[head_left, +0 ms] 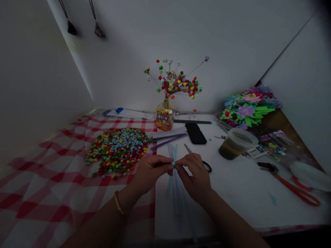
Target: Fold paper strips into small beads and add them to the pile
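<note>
My left hand [156,169] and my right hand [193,172] meet fingertip to fingertip over the white board. Between their pinched thumbs and forefingers is a small light blue folded paper [174,163], mostly covered by the fingers. Below the hands lie long, thin light blue paper strips [178,201], whose far ends [172,150] show beyond the fingers. A pair of scissors [207,166] lies by my right hand, partly hidden under it. To the left of my left hand spreads a pile of small colourful paper stars [119,150].
A bottle [165,120] holding star-tipped stems stands behind. A black phone [196,133], dark green and purple strips [168,141], and a plastic tub [230,146] of brown liquid lie around. Fuzzy flowers [245,110], orange-handled pliers [292,186] and a white dish [310,175] are rightward.
</note>
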The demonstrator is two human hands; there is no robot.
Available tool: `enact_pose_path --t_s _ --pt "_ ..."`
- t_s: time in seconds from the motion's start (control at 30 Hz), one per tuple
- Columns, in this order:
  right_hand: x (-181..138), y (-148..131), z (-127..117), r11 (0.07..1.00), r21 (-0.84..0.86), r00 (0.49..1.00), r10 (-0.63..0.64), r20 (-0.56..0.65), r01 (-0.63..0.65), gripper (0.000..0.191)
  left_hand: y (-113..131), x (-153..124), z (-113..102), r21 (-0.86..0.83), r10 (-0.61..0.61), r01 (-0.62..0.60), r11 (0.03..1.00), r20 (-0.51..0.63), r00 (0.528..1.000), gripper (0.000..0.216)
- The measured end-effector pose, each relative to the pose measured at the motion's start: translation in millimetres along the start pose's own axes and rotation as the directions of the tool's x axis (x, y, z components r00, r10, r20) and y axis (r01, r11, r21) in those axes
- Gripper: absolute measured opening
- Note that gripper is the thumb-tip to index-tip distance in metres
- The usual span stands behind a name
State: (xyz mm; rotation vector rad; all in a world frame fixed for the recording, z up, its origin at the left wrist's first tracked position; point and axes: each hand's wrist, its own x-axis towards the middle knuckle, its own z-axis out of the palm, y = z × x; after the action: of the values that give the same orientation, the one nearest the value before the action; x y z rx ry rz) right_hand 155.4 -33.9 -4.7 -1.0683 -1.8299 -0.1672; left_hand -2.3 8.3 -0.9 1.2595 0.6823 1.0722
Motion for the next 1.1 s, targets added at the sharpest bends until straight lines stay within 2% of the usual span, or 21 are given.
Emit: enact_pose_path --t_s 0.13,0.27,0.4,0.53,0.63,0.8,0.93,1.1 --pt "1 0 -1 0.996 -0.03 0.996 -0.084 -0.008 0.084 0.012 3 0 -3 0.136 0.042 -0.043 0.99 0.013 0.999 0.012" --pt "3 -3 -3 0.994 -0.034 0.994 -0.108 -0.029 0.107 0.015 7 -1 -4 0.261 0.073 -0.078 0.962 0.028 0.997 0.013" --pt "4 -3 -3 0.993 -0.019 0.991 -0.117 -0.058 0.116 0.017 8 -2 -2 0.279 0.082 -0.085 0.956 0.023 0.996 0.012" --pt "5 -2 -1 0.994 0.04 0.994 -0.104 -0.033 0.105 0.015 8 -2 -4 0.312 0.117 -0.128 0.942 0.052 0.992 0.01" --pt "5 -3 0 0.99 0.137 0.999 -0.033 -0.036 0.037 0.013 10 -3 -4 0.27 0.119 -0.137 0.953 0.082 0.989 0.009" --pt "1 -4 2 0.954 0.269 0.988 0.152 -0.04 -0.136 0.011 12 -4 1 0.033 0.056 -0.058 0.998 0.043 0.997 0.011" --pt "1 -3 2 0.963 0.239 0.989 0.137 -0.052 -0.121 0.011 12 -3 4 -0.047 -0.016 0.016 0.999 0.016 1.0 0.015" --pt "5 -4 0 0.976 0.204 0.994 0.088 -0.062 -0.074 0.012 12 -2 3 -0.004 -0.01 0.01 1.0 0.015 1.0 0.011"
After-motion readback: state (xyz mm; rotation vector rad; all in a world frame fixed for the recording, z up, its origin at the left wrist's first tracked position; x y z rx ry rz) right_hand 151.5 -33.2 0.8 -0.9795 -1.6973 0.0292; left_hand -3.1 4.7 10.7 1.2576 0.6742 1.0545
